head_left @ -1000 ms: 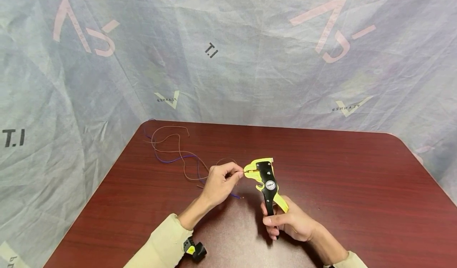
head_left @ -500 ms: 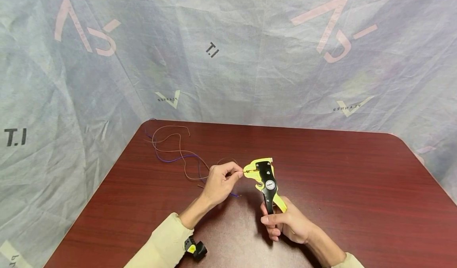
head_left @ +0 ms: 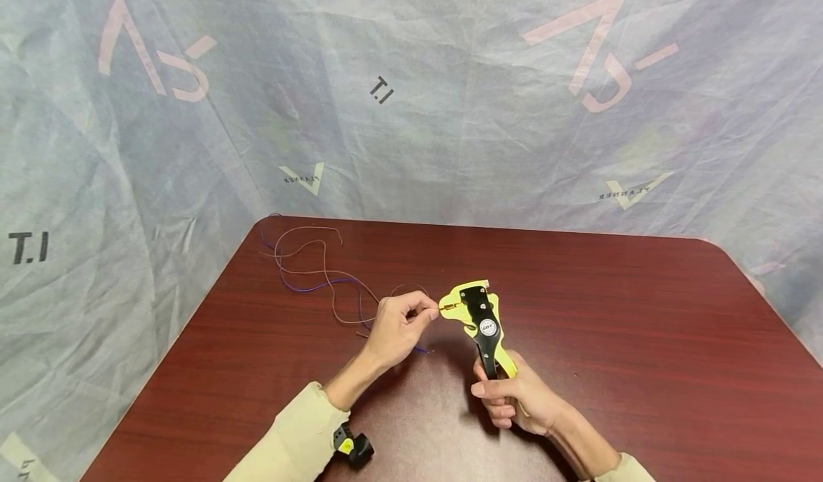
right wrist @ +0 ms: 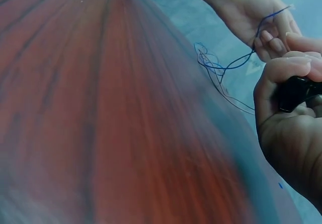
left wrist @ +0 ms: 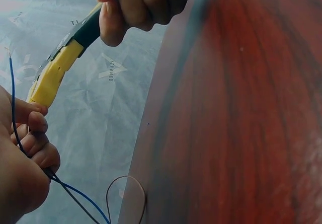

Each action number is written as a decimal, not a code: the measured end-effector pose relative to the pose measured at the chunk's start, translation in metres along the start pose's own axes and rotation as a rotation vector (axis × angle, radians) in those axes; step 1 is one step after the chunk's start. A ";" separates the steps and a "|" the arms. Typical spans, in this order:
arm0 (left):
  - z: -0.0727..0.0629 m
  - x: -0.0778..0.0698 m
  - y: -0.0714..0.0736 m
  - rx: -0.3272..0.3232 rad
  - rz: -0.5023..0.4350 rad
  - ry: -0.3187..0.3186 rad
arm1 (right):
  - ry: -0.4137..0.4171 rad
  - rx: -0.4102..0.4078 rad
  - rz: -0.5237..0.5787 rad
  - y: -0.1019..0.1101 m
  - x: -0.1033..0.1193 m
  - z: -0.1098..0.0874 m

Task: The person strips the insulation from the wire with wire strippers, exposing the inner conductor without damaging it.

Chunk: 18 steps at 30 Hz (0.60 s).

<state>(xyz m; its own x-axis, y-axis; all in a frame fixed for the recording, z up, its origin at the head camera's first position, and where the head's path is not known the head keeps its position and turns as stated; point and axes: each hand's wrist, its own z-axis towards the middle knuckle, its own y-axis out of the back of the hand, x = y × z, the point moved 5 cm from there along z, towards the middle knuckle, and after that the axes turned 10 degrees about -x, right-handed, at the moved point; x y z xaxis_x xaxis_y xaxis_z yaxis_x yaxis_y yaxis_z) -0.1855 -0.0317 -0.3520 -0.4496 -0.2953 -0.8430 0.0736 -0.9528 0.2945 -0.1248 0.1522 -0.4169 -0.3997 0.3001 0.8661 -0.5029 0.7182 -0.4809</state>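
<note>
Left hand (head_left: 400,323) pinches a wire (head_left: 334,289) (brown); right hand (head_left: 514,396) grips the stripper (head_left: 479,318).

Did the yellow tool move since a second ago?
Yes. The yellow tool tipped slightly, its handles swinging right and toward the table's near edge; its nose stayed put.

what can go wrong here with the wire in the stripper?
1. The left hand pinches the wire right at the nose of the yellow stripper; the fingertips could get nipped when it bites.
2. The right hand holds the stripper in the air, off the table; it may twist and nick the strands.
3. The loose wires trail behind and could snag.
</note>
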 end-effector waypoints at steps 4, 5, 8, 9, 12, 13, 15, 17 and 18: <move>0.002 0.004 0.003 -0.002 -0.043 0.029 | -0.013 -0.010 0.037 0.005 0.003 -0.002; 0.002 0.005 0.003 -0.002 -0.054 0.038 | -0.018 -0.018 0.044 0.007 0.004 -0.003; 0.003 0.007 0.004 0.002 -0.071 0.060 | -0.025 -0.033 0.046 0.012 0.006 -0.004; 0.003 0.008 0.004 0.003 -0.072 0.064 | -0.026 -0.034 0.046 0.013 0.007 -0.005; 0.003 0.010 0.003 0.003 -0.080 0.068 | -0.028 -0.030 0.048 0.015 0.008 -0.005; 0.003 0.011 0.004 0.004 -0.088 0.073 | -0.027 -0.027 0.046 0.015 0.008 -0.005; 0.003 0.012 0.004 0.002 -0.088 0.081 | -0.028 -0.026 0.041 0.016 0.008 -0.005; 0.004 0.013 0.005 -0.003 -0.073 0.083 | -0.019 -0.016 0.033 0.016 0.010 -0.005; 0.005 0.014 0.006 -0.007 -0.060 0.083 | -0.019 -0.016 0.029 0.016 0.010 -0.005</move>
<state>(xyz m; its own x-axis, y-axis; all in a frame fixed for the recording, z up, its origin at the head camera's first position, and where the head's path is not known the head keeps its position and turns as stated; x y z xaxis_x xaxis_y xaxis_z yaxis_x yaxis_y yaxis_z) -0.1957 -0.0410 -0.3602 -0.3783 -0.2425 -0.8933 0.0552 -0.9693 0.2397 -0.1329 0.1699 -0.4149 -0.4284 0.3095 0.8489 -0.4782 0.7195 -0.5036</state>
